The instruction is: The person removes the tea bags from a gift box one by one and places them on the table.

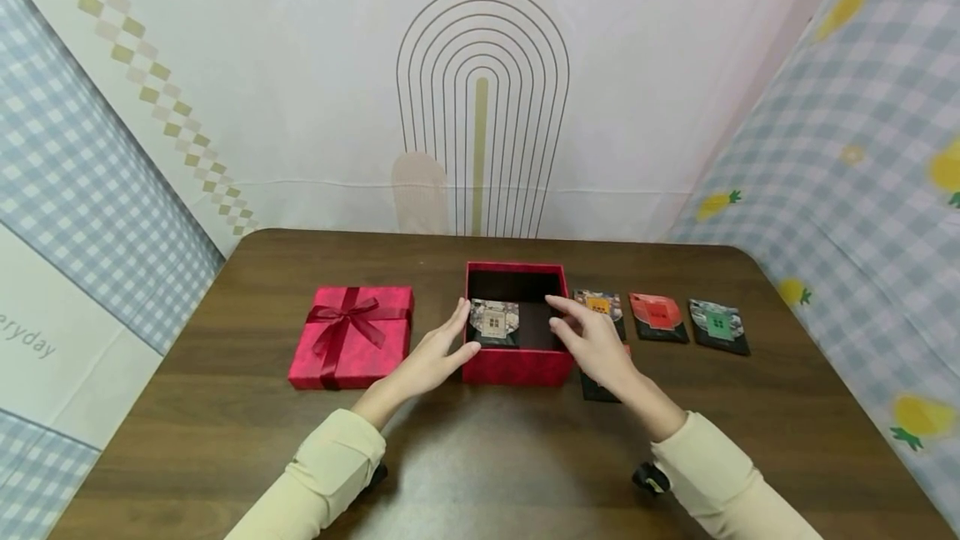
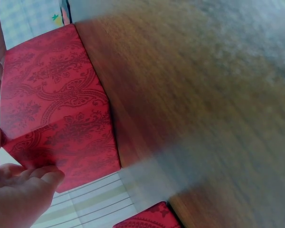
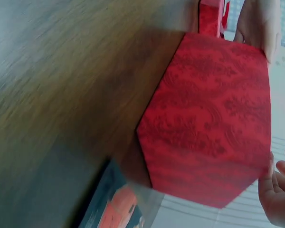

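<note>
A red patterned gift box (image 1: 517,367) stands lidless on the table, its dark inside facing up. In its left half lies a flat dark packet with a beige label (image 1: 493,323). My left hand (image 1: 432,357), fingers fairly straight, touches the box's left side near the rim; in the left wrist view its fingertips (image 2: 52,175) rest against the red wall. Over the box's right rim is my right hand (image 1: 596,348), fingers loosely bent, with the fingertips above the bare right half. I see nothing held in either hand.
A red lid with a dark red ribbon bow (image 1: 352,336) lies left of the box. Right of it lie packets with orange (image 1: 600,305), red (image 1: 658,317) and green (image 1: 718,325) labels. Another dark packet (image 1: 597,388) is partly hidden beneath my right hand.
</note>
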